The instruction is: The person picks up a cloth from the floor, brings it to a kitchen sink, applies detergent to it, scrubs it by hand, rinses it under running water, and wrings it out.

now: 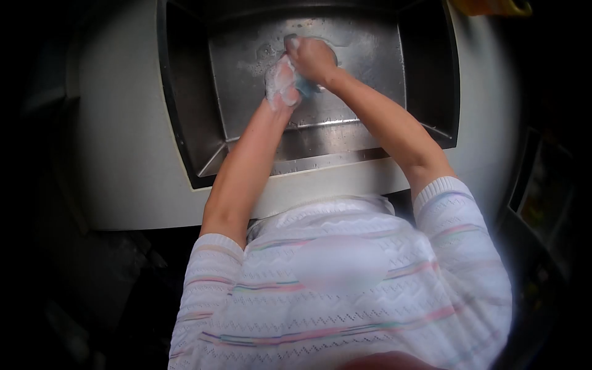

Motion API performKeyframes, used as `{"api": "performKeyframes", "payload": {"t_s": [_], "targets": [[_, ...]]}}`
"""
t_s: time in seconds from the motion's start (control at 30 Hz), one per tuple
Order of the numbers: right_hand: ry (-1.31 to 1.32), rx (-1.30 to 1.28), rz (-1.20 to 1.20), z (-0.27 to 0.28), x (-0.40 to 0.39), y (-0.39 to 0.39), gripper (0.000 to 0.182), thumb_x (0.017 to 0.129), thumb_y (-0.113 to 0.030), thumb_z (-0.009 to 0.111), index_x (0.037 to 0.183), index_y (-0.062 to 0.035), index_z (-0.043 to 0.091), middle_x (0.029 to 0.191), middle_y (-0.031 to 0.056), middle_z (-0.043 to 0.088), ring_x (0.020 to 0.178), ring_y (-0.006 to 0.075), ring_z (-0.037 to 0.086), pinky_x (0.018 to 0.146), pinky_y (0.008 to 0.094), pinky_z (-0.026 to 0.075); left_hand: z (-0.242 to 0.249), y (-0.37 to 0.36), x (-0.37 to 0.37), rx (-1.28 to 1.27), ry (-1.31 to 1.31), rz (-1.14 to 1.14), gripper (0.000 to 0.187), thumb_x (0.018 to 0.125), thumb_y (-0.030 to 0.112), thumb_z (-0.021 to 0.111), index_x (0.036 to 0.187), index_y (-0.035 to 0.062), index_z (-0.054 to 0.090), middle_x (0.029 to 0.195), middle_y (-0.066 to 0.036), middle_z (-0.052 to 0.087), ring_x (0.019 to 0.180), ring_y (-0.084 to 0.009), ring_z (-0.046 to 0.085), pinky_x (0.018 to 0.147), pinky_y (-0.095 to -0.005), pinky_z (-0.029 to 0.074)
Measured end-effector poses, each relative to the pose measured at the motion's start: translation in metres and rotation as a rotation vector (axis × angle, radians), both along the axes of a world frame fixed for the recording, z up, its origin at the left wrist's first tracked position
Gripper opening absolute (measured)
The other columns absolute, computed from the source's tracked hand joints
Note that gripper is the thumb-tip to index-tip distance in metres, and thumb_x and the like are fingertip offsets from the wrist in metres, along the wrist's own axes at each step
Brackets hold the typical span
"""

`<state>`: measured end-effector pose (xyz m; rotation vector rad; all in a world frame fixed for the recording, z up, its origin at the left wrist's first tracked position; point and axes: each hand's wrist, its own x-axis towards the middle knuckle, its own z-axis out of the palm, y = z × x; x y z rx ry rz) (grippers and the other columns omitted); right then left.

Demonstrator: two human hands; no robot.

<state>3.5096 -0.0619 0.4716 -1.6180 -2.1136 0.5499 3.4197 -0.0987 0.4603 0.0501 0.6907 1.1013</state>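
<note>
Thick white suds cover my left hand point(283, 81), low over the bottom of the stainless steel sink point(364, 68). My right hand point(314, 60) is closed, its curled fingers right at the fingertips of the left. A soft bluish thing point(306, 86) shows beside the left palm, below the right wrist; what kind it is I cannot tell. The left fingers are curled in and partly hidden by foam. Around both hands, the sink bottom is wet, with suds and drops on it.
A pale countertop point(123, 111) surrounds the sink, with its front edge point(345, 180) close to my body. The sink has dark side walls and a raised black rim point(176, 132). Something yellow-orange point(493, 7) stands at the top right.
</note>
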Motion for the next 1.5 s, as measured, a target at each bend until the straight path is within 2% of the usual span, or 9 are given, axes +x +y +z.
{"api": "performKeyframes", "payload": {"t_s": [0.27, 0.47, 0.53, 0.67, 0.8, 1.03, 1.27, 1.4, 1.5], "targets": [[-0.060, -0.092, 0.010, 0.023, -0.006, -0.014, 0.024, 0.078, -0.028, 0.048, 0.075, -0.0060, 0.057, 0.071, 0.0189, 0.059, 0.069, 0.0364, 0.058, 0.063, 0.0434, 0.047, -0.064, 0.001, -0.019, 0.205, -0.416, -0.098, 0.026, 0.089, 0.027, 0.037, 0.099, 0.0071, 0.050, 0.098, -0.006, 0.053, 0.091, -0.0174, 0.052, 0.081, -0.0297, 0.042], [-0.043, -0.117, 0.043, 0.033, -0.013, -0.016, 0.019, 0.076, -0.025, 0.049, 0.076, -0.0070, 0.055, 0.070, 0.0188, 0.059, 0.068, 0.0360, 0.058, 0.060, 0.0431, 0.046, -0.009, 0.001, 0.002, -0.074, 0.172, 0.125, 0.028, 0.088, 0.020, 0.035, 0.103, 0.0036, 0.051, 0.102, -0.009, 0.054, 0.092, -0.0207, 0.054, 0.081, -0.0295, 0.044], [0.031, -0.085, 0.123, 0.042, -0.022, -0.031, 0.018, 0.076, -0.025, 0.051, 0.077, -0.0068, 0.054, 0.068, 0.0192, 0.057, 0.069, 0.0367, 0.057, 0.060, 0.0431, 0.045, -0.067, 0.003, -0.021, 0.365, -0.600, -0.211, 0.028, 0.089, 0.027, 0.036, 0.098, 0.0050, 0.052, 0.095, -0.007, 0.056, 0.087, -0.0196, 0.054, 0.079, -0.0310, 0.044], [0.146, -0.245, -0.044, 0.010, -0.001, -0.008, 0.030, 0.079, -0.034, 0.049, 0.078, -0.0041, 0.055, 0.072, 0.0205, 0.058, 0.071, 0.0387, 0.056, 0.063, 0.0450, 0.044, -0.014, 0.003, 0.004, -0.035, 0.045, 0.072, 0.024, 0.089, 0.023, 0.037, 0.092, 0.0067, 0.055, 0.084, -0.006, 0.059, 0.079, -0.0203, 0.057, 0.076, -0.0309, 0.046], [0.044, -0.221, -0.162, 0.009, 0.019, 0.021, 0.041, 0.079, -0.042, 0.048, 0.077, -0.0025, 0.058, 0.075, 0.0232, 0.057, 0.075, 0.0417, 0.054, 0.067, 0.0462, 0.042, 0.012, 0.015, -0.001, -0.118, -0.307, -0.027, 0.030, 0.088, 0.029, 0.045, 0.101, 0.0036, 0.053, 0.094, -0.009, 0.059, 0.088, -0.0214, 0.058, 0.082, -0.0334, 0.046], [0.454, -0.510, -0.283, 0.012, 0.058, 0.064, 0.039, 0.076, -0.037, 0.060, 0.074, 0.0017, 0.057, 0.064, 0.0047, 0.054, 0.060, 0.0116, 0.044, 0.057, 0.0292, 0.039, 0.023, 0.010, -0.025, 0.183, 0.200, -0.378, 0.023, 0.077, 0.007, 0.057, 0.100, 0.0005, 0.056, 0.092, -0.007, 0.059, 0.085, -0.0159, 0.058, 0.074, -0.0274, 0.047], [-0.040, -0.033, 0.218, 0.128, 0.006, 0.124, 0.037, 0.078, -0.029, 0.055, 0.113, -0.0167, 0.050, 0.082, 0.0109, 0.061, 0.080, 0.0280, 0.059, 0.069, 0.0361, 0.046, 0.027, 0.020, -0.043, 0.231, -0.003, 0.033, 0.040, 0.067, -0.008, 0.049, 0.107, -0.0037, 0.051, 0.097, -0.011, 0.057, 0.086, -0.0197, 0.057, 0.078, -0.0275, 0.046], [-0.340, 0.333, 0.283, 0.168, -0.037, 0.157, 0.031, 0.075, -0.018, 0.057, 0.103, -0.0102, 0.050, 0.087, 0.0112, 0.060, 0.077, 0.0291, 0.057, 0.068, 0.0337, 0.045, 0.033, 0.024, -0.045, 0.228, 0.040, 0.150, 0.052, 0.063, -0.010, 0.047, 0.115, -0.0054, 0.043, 0.102, -0.013, 0.054, 0.089, -0.0201, 0.056, 0.077, -0.0281, 0.046], [-0.473, 0.526, 0.355, 0.177, -0.040, 0.181, 0.031, 0.085, -0.020, 0.037, 0.113, -0.0117, 0.045, 0.090, 0.0162, 0.060, 0.088, 0.0292, 0.058, 0.069, 0.0419, 0.047, 0.037, 0.023, -0.046, 0.249, 0.024, 0.154, 0.055, 0.064, -0.010, 0.047, 0.118, -0.0050, 0.040, 0.103, -0.014, 0.053, 0.090, -0.0222, 0.056, 0.077, -0.0283, 0.047]]}}
